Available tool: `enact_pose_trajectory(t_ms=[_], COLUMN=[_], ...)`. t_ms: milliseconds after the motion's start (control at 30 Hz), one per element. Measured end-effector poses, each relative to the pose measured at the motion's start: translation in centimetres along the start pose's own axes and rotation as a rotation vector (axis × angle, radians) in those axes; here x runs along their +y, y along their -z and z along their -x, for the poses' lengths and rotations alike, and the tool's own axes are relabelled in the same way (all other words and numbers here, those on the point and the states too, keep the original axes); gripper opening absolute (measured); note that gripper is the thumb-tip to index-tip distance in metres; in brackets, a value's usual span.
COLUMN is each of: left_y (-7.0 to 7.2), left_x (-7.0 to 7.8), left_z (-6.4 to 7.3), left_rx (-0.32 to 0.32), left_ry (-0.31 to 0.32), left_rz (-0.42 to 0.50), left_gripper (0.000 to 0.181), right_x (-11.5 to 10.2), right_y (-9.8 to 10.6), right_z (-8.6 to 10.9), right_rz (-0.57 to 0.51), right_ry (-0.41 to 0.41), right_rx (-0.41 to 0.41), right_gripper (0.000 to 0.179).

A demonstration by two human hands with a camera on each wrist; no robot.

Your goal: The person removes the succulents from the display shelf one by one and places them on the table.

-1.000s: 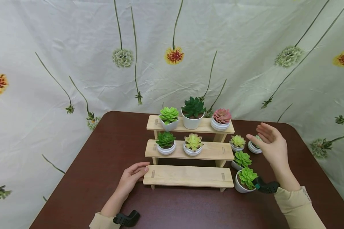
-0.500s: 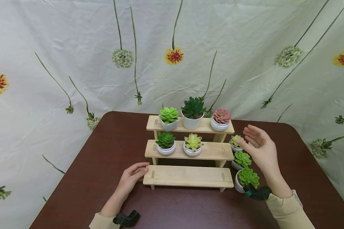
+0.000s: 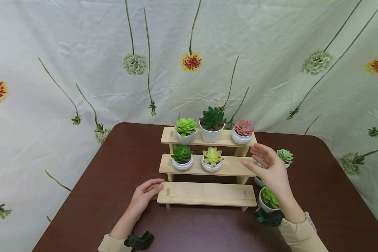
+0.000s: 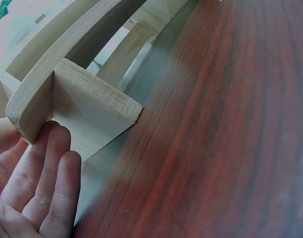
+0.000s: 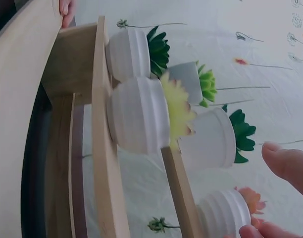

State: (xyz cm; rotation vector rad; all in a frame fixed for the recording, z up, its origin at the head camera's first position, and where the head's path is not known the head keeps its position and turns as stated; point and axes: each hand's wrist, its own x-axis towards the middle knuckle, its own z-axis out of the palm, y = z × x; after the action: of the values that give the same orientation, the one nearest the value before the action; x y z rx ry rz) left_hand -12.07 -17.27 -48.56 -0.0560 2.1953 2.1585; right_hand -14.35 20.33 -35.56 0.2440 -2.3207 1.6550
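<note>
A three-step wooden stand point(image 3: 208, 193) stands on the table. My left hand point(image 3: 145, 192) grips the left end of its lowest step; in the left wrist view, fingers point(image 4: 60, 183) press against the underside. My right hand point(image 3: 272, 175), thumb and fingers spread, hovers by the right end of the middle step, with nothing seen between them. It mostly hides a small white pot point(image 3: 257, 162) behind it. On the middle step are a dark green succulent point(image 3: 182, 156) and a yellow-green succulent point(image 3: 212, 159), both in ribbed white pots.
The top step bears a light green succulent point(image 3: 186, 130), a dark green succulent point(image 3: 212, 124) and a pink succulent point(image 3: 243, 131). Right of the stand are a pale green succulent point(image 3: 285, 156) and a potted green succulent point(image 3: 268, 199), partly covered by the right arm. Floral cloth point(image 3: 163, 63) hangs behind.
My right hand has moved left, from over the pale green succulent to beside the middle step, uncovering that plant and covering the small pots near the stand. The left hand stays put.
</note>
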Motion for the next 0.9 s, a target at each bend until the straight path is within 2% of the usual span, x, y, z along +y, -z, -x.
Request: enact_pose_trajectory(t_ms=[400,567,900], left_y=[0.1,0.1,0.0], left_x=[0.0,0.1,0.1], left_z=[0.1,0.1,0.1], left_rx=[-0.012,-0.021,-0.011], left_ry=[-0.002,-0.010,0.000], left_rz=[0.000,-0.006,0.004], left_gripper=[0.034,0.035,0.033], right_x=[-0.3,0.1,0.6], right_y=[-3.4,-4.6,-6.3], right_z=[0.3,0.2,0.1], right_rz=[-0.072,-0.086,-0.142], right_ry=[-0.078,-0.069,-0.108], right_rx=[-0.127,-0.157,-0.193], right_gripper=[0.064,0.065,0.067])
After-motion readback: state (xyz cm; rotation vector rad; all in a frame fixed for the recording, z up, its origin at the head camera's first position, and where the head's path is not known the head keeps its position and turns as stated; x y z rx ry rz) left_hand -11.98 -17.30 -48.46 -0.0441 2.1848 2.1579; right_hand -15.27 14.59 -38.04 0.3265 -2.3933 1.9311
